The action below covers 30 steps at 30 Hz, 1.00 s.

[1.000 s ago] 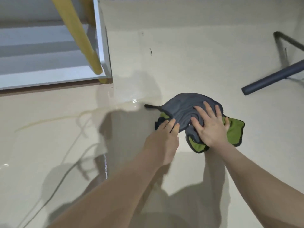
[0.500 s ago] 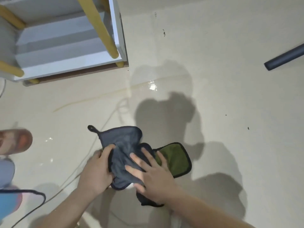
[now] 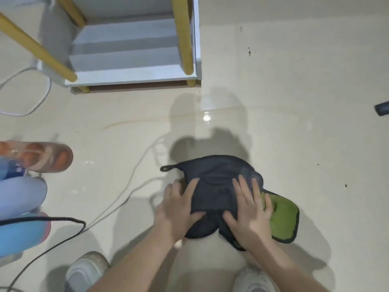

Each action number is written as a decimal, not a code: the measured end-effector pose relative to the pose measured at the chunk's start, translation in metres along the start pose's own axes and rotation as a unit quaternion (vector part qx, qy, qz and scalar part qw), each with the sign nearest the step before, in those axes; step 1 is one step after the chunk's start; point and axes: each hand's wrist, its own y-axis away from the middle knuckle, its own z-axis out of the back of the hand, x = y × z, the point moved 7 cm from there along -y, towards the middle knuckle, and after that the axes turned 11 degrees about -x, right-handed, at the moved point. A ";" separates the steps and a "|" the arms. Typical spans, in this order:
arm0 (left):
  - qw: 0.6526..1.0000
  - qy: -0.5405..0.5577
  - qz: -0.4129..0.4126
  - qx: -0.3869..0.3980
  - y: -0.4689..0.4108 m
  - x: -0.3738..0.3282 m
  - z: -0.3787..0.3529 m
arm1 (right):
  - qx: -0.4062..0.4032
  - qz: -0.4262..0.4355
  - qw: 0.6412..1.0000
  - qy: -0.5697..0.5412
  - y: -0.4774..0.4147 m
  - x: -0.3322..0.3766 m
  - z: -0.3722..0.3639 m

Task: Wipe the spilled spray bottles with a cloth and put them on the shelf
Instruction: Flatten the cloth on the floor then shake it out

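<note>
Left hand (image 3: 179, 209) and right hand (image 3: 250, 213) both flat, fingers spread, pressing down on dark cloth (image 3: 216, 186). Cloth bunched on floor (image 3: 294, 123), green side poking out at right. White shelf (image 3: 134, 49) beyond it. Bottles (image 3: 40, 158) lying far left, well apart from cloth.

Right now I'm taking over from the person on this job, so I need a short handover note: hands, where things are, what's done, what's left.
Left hand: open, fingers flat on the cloth.
Right hand: open, pressing the same cloth onto the floor.
Things: an orange bottle, a lilac bottle and a blue bottle lie on the floor at far left. The shelf stands ahead.
Done: I cannot tell whether any bottle has been wiped.
Left: wipe the bottles and set them on the shelf.
</note>
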 end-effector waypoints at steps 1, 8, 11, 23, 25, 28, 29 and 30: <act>0.999 -0.013 0.016 -0.025 -0.004 0.029 0.010 | 0.012 0.069 0.997 0.020 -0.004 0.022 -0.008; 0.963 0.121 0.231 -0.063 0.018 0.171 0.051 | 0.240 0.272 0.916 -0.172 -0.032 0.189 -0.040; 0.825 0.396 0.391 -0.100 0.020 0.190 0.059 | 0.315 0.080 0.885 -0.334 -0.059 0.213 -0.011; 0.585 0.681 0.430 -0.102 0.120 0.123 0.294 | 0.288 -0.144 0.837 -0.443 -0.002 0.323 0.259; 0.597 0.653 0.437 -0.160 0.147 0.129 0.356 | 0.231 -0.129 0.873 -0.409 0.006 0.330 0.307; 0.624 0.652 0.400 -0.160 0.187 0.109 0.459 | 0.125 -0.197 0.883 -0.408 0.016 0.324 0.376; 0.637 0.653 0.381 -0.154 0.198 0.098 0.492 | 0.103 -0.230 0.875 -0.413 0.021 0.323 0.397; 0.644 0.658 0.360 -0.150 0.209 0.085 0.527 | 0.096 -0.269 0.861 -0.422 0.027 0.324 0.416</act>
